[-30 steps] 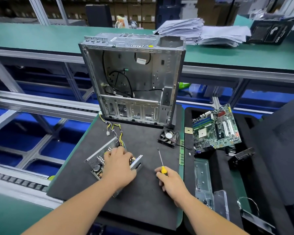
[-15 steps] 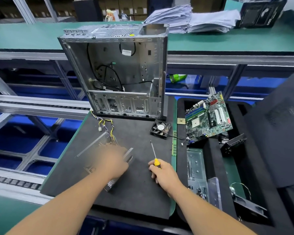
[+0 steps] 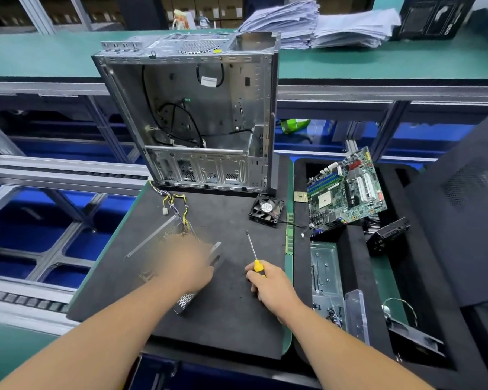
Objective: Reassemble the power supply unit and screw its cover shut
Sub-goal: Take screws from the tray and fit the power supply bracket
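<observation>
Since a second ago, the left hand [image 3: 190,266] has gone from lying sharp and flat on the power supply unit [image 3: 178,249] to a motion-blurred shape over it, and the unit's perforated cover [image 3: 186,301] now juts out below the wrist toward the near edge of the mat. Blur hides the fingers, so whether the left hand grips the unit or only presses on it cannot be told. The right hand [image 3: 269,285] stays curled round the yellow handle of the screwdriver [image 3: 254,256], whose shaft points away across the black foam mat [image 3: 231,319]. The unit lies on the left part of that mat on the table [image 3: 288,333], its yellow and black cable bundle [image 3: 175,205] trailing toward the open computer case [image 3: 197,116] standing upright at the mat's far edge. A small black fan [image 3: 266,210] lies near the case's right corner, and a green motherboard [image 3: 345,192] leans in the black tray [image 3: 355,249] to the right.
</observation>
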